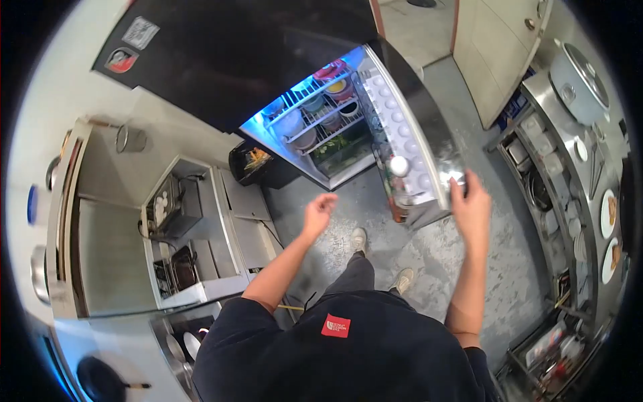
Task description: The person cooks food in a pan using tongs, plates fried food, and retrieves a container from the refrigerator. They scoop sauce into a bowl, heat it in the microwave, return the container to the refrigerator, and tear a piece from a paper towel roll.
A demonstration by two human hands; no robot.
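Note:
The black refrigerator [268,47] has its lower door swung open, and blue light fills the inside. My right hand [472,204] is closed on the outer edge of the refrigerator door [422,110], near its corner. Egg-shaped hollows [395,114] line a tray on the door's inner side, and a round white lid [400,166] stands out beside them. In front of the compartment, my left hand [320,213] hangs in the air with loosely bent fingers and nothing in it. Bowls and tubs [315,104] sit on wire shelves, above a drawer of greens [338,151].
To the left is a steel fryer unit [201,231] holding a basket of white eggs or balls [161,204]. A black bin [249,164] stands beside the refrigerator. Along the right runs a steel shelf [559,161] with a large rice cooker [579,84] and plates of food [608,214].

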